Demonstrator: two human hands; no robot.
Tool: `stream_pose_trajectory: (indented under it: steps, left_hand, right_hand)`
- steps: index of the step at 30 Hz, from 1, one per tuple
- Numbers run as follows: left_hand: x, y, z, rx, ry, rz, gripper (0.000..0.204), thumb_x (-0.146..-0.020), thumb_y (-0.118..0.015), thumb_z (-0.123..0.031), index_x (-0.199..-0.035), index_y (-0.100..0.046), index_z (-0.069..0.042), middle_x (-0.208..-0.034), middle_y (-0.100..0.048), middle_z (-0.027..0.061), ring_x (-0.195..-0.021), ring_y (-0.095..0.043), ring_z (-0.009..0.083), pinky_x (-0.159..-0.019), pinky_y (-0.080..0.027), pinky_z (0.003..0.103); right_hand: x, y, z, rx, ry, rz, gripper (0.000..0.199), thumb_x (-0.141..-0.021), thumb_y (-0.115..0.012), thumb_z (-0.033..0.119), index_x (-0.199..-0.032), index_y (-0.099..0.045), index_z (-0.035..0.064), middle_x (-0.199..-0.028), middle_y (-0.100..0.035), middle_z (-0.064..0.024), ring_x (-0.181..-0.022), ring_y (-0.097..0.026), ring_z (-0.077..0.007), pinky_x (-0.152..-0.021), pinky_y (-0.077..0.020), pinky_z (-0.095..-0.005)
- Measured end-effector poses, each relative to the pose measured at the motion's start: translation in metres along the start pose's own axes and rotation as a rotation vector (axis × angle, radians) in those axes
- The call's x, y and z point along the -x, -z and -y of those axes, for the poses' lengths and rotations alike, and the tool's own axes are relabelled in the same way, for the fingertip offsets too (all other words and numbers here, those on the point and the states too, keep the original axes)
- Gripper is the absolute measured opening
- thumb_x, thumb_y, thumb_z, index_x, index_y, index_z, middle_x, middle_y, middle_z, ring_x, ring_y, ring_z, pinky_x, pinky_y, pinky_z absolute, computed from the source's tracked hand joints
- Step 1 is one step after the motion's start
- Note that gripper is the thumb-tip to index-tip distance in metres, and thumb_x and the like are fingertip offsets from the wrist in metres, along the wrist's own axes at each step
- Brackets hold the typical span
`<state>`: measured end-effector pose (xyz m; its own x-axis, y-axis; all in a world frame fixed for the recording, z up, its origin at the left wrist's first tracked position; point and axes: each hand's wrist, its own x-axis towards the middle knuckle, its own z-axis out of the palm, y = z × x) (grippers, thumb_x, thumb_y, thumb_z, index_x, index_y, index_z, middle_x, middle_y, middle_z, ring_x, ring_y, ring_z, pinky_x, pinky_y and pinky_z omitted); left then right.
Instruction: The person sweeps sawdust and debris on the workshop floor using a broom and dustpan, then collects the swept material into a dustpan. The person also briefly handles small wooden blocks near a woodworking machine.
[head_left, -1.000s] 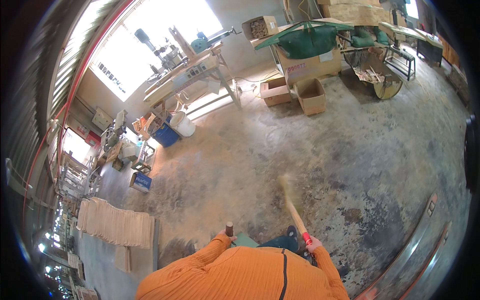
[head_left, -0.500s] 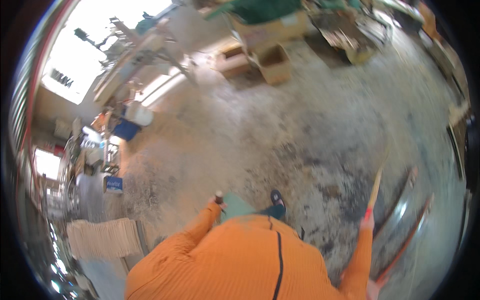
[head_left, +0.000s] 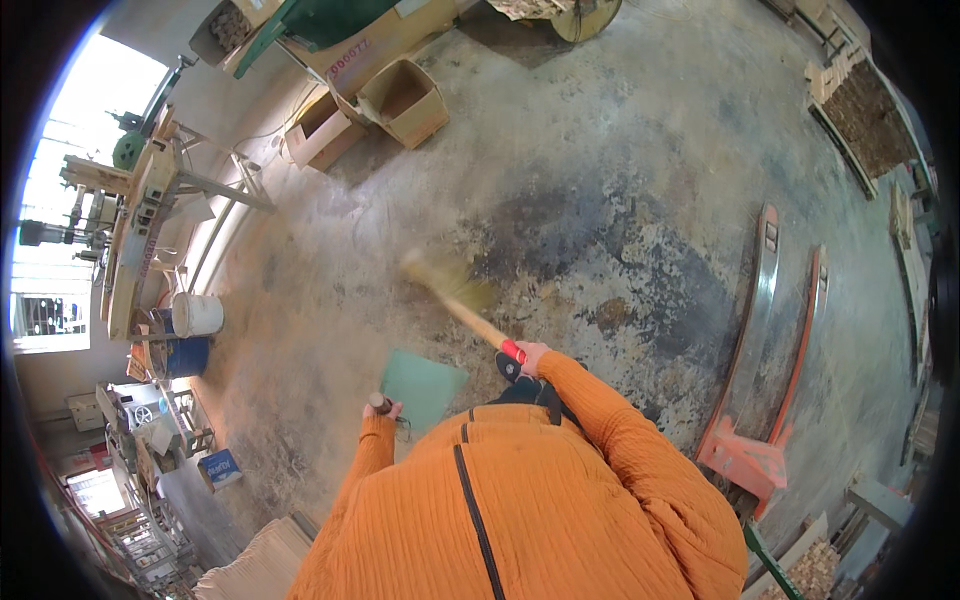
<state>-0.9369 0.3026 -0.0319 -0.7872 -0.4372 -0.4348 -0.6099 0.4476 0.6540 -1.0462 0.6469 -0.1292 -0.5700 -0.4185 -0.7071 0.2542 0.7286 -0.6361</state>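
My left hand [head_left: 394, 410] is closed around the brown handle of a green, flat-bladed dustpan [head_left: 424, 384], held low in front of me. My right hand [head_left: 533, 356] grips a short broom [head_left: 472, 319] by the red end of its wooden handle. The broom reaches forward and left, its yellowish bristles smeared by motion over the floor beyond the dustpan. Whether the bristles touch the floor I cannot tell. Part of my dark shoe [head_left: 508, 368] shows beside my right hand.
A red pallet jack [head_left: 742, 455] with two long forks stands at right. Two open cardboard boxes [head_left: 405, 102] sit ahead left. A machine bench [head_left: 150, 215], a white bucket [head_left: 197, 314] and a blue box [head_left: 219, 468] line the left. Stacked wood [head_left: 262, 565] lies near left.
My right hand has swung the broom from far right inward across my front. My left hand still holds the dustpan. The view has turned to the right.
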Motion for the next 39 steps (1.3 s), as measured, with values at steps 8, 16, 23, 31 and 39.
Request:
stream_pose_trajectory:
  steps: [8,16,23,31,39]
  left_hand:
    - [-0.013,-0.029,-0.038,0.091,0.124,-0.020,0.032,-0.062,-0.076,-0.010,-0.080,-0.051,-0.007,-0.073,-0.056,0.0032,-0.068,-0.054,0.0145,-0.063,-0.046,0.031]
    - [-0.031,-0.071,-0.147,-0.049,0.168,-0.089,0.032,-0.062,-0.076,-0.012,-0.081,-0.050,-0.005,-0.070,-0.057,0.0048,-0.065,-0.055,0.0156,-0.059,-0.046,0.033]
    - [-0.089,-0.102,-0.252,-0.210,0.274,0.008,0.028,-0.063,-0.074,-0.013,-0.077,-0.051,-0.006,-0.068,-0.056,0.0049,-0.066,-0.056,0.0177,-0.060,-0.046,0.035]
    - [-0.143,-0.134,-0.312,-0.119,0.236,0.007,0.026,-0.063,-0.074,-0.014,-0.075,-0.052,-0.006,-0.072,-0.056,0.0051,-0.065,-0.055,0.0167,-0.062,-0.045,0.033]
    - [-0.236,-0.134,-0.336,0.070,0.222,-0.131,0.032,-0.060,-0.076,-0.015,-0.077,-0.051,-0.007,-0.072,-0.056,0.0034,-0.066,-0.054,0.0157,-0.063,-0.045,0.033]
  right_hand:
    - [0.102,0.203,-0.072,0.530,-0.103,-0.304,0.062,-0.076,-0.048,0.012,-0.130,-0.027,0.0333,-0.101,-0.053,-0.0147,-0.087,-0.057,-0.0343,-0.074,-0.0471,-0.0415]
    - [0.085,0.416,-0.212,0.065,-0.620,-0.914,0.062,-0.071,-0.051,0.006,-0.129,-0.034,0.0220,-0.097,-0.057,-0.0221,-0.089,-0.056,-0.0365,-0.077,-0.0446,-0.0432]
    - [-0.049,0.509,-0.222,-0.287,-0.591,-0.878,0.039,-0.067,-0.061,0.015,-0.105,-0.051,0.0117,-0.095,-0.060,-0.0154,-0.093,-0.057,-0.0310,-0.078,-0.0466,-0.0381]
    - [-0.152,0.362,-0.046,0.082,0.040,-0.017,0.048,-0.065,-0.055,0.016,-0.113,-0.049,0.0146,-0.091,-0.060,-0.0189,-0.084,-0.058,-0.0355,-0.075,-0.0472,-0.0406]
    - [-0.115,0.500,-0.034,0.347,0.143,-0.056,0.058,-0.071,-0.050,0.015,-0.125,-0.034,0.0299,-0.094,-0.058,-0.0160,-0.088,-0.056,-0.0355,-0.073,-0.0460,-0.0442]
